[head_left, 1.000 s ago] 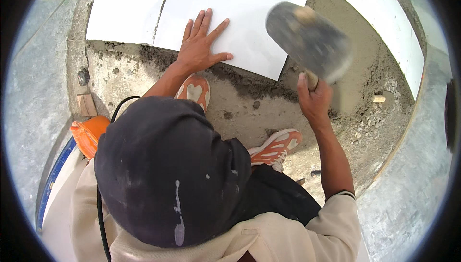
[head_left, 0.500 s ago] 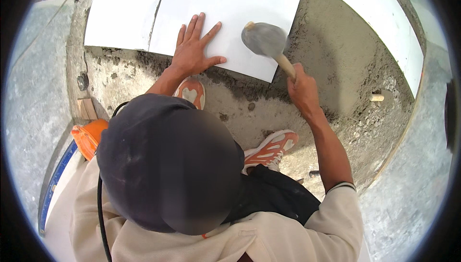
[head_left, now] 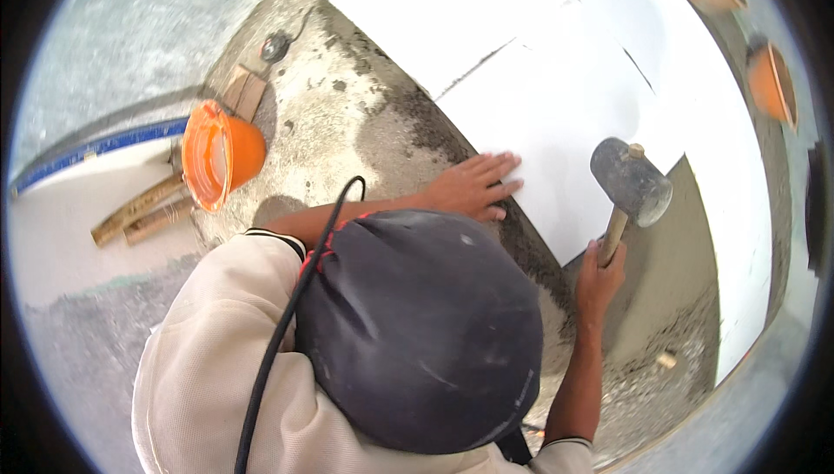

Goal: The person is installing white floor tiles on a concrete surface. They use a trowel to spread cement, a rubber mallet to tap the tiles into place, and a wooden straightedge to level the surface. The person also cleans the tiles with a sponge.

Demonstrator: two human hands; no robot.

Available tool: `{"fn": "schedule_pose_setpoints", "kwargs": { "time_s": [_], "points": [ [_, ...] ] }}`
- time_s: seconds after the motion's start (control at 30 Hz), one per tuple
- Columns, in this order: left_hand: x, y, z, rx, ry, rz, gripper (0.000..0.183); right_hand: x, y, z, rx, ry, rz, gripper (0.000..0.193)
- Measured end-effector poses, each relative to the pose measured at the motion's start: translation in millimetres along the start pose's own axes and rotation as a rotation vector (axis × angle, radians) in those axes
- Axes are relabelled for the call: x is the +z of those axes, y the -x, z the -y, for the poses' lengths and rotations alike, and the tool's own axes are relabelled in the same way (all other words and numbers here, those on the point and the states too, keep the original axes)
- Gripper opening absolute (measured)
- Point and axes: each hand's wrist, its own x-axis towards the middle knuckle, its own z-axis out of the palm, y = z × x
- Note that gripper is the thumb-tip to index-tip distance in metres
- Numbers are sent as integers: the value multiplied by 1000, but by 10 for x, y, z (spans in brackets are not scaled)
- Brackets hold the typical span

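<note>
I'm seeing left hand (head_left: pixel 472 187) shifting, unclenched, to edge of tile (head_left: pixel 556 183) | right hand (head_left: pixel 598 281) gripping mallet (head_left: pixel 627 180) | tile apparently getting lighter steadying

- The top edge cuts off the white tiles (head_left: pixel 543 139), and glare washes out much of their surface.
- The right hand (head_left: pixel 599 281) covers the grip end of the mallet (head_left: pixel 632 180); whether its head touches the tiles cannot be told.
- The dark cap (head_left: pixel 426 326) hides both feet.
- The black cord (head_left: pixel 274 352) runs out at the bottom edge.
- A pale bit (head_left: pixel 666 359) on the ground is too small to identify.
</note>
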Motion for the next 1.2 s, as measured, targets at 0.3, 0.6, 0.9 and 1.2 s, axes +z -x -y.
{"fn": "schedule_pose_setpoints", "kwargs": {
  "time_s": [0.3,0.6,0.9,1.2],
  "points": [
    [-8,269,-10,-56,-76,-95,65,386,-175,298,16,133,-40,25],
    [22,230,35,-69,-35,-151,58,469,-470,147,-464,441,24,29],
    [-25,241,47,-99,-11,-129,56,508,-500,430,-186,225,43,20],
    [-48,220,30,-84,-95,-141,56,542,-497,169,-210,97,9,22]
  ]
}}
